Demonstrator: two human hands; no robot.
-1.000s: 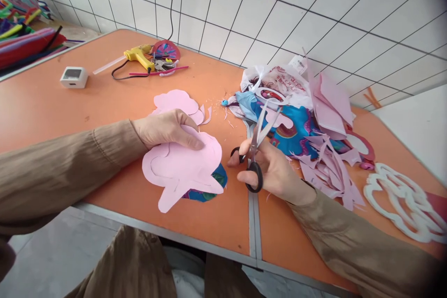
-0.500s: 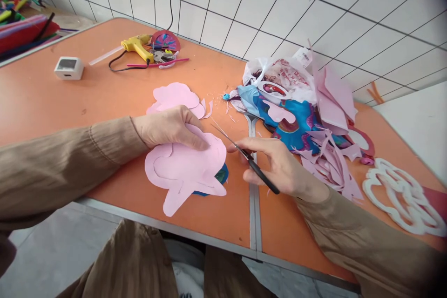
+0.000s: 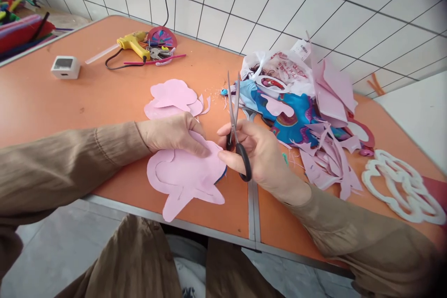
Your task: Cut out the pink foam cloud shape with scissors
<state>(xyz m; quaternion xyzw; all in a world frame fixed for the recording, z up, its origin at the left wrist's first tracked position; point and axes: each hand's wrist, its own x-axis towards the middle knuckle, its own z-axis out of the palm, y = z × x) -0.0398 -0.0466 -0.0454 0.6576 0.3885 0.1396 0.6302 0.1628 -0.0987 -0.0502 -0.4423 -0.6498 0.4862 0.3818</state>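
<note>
Head view: in front of me the left hand (image 3: 176,137) pinches a flat pink piece (image 3: 190,167) over the near middle of an orange table (image 3: 108,98), thumb on top, the other fingers mostly hidden. The right hand (image 3: 265,156) grips black-handled scissors (image 3: 233,128), fingers curled about the handles, the blades slightly parted and pointing to the far side. Half a second ago the blades slanted left beside the pink piece's far right edge; now they are turned away, and the right thumb's tip is at that edge, touching or just beside it, I cannot tell which. Less of a blue patterned piece (image 3: 222,175) shows beneath. I judge this a pause in the cutting, for handling the pink piece. The table's metal edge runs along the near side, and a metal strip (image 3: 254,216) passes under the right hand. Cut pink shapes (image 3: 174,94) lie just beyond the left hand; pink scraps (image 3: 324,158) crowd the right. The widest stretch of tabletop spreads left, towards a white box (image 3: 66,67)
</note>
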